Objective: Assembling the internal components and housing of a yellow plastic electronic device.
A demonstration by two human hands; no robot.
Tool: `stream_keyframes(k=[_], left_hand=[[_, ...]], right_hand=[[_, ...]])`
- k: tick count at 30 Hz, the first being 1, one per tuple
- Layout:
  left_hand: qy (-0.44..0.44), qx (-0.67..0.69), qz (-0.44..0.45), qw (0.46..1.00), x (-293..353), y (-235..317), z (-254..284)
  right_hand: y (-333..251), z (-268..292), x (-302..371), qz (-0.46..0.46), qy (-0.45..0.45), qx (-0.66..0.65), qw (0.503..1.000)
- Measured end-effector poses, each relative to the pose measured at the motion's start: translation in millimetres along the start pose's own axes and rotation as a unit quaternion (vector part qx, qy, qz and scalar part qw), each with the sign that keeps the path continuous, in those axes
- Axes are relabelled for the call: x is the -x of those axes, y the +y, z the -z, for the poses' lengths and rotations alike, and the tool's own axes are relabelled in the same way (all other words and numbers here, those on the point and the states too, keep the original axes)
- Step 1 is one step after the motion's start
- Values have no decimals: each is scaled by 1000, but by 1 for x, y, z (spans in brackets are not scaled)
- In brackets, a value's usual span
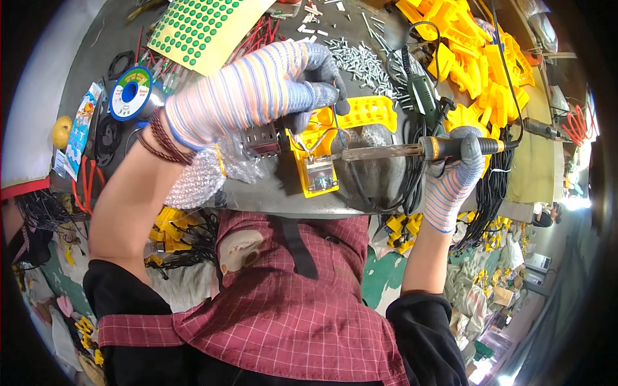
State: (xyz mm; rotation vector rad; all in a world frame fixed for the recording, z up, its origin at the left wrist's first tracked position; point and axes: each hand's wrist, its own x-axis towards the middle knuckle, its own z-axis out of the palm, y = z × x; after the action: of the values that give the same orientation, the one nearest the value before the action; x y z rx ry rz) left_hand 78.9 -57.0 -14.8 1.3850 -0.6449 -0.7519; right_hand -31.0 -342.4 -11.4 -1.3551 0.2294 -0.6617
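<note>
Apron [283, 309] in red check fills six o'clock, ending at the curved table edge [257, 204]. Just past that edge sits a yellow plastic housing [318, 168], with little bare surface around it. At three o'clock the right hand [454, 174], gloved, is closed around a soldering iron [399, 151] whose tip reaches the housing. At eleven o'clock the left hand [270, 87] pinches what seems to be thin wire [336, 125] over it. Farther out lie a solder spool [132, 93], loose screws [360, 61], and heaped yellow parts [476, 58].
</note>
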Motion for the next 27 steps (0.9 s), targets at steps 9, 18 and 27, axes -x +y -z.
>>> stream_keyframes(k=[9,18,27], left_hand=[[-20,78,86,993,12,32,-13],[-11,-238,-63,969,15,7,-9],[-94,-246,-56,963,9,4,2]], right_hand=[[-6,3,1,-4,-32,-6,999],[3,11,-4,-58,-36,-19,997],[11,11,-8,-57,-56,-51,996]])
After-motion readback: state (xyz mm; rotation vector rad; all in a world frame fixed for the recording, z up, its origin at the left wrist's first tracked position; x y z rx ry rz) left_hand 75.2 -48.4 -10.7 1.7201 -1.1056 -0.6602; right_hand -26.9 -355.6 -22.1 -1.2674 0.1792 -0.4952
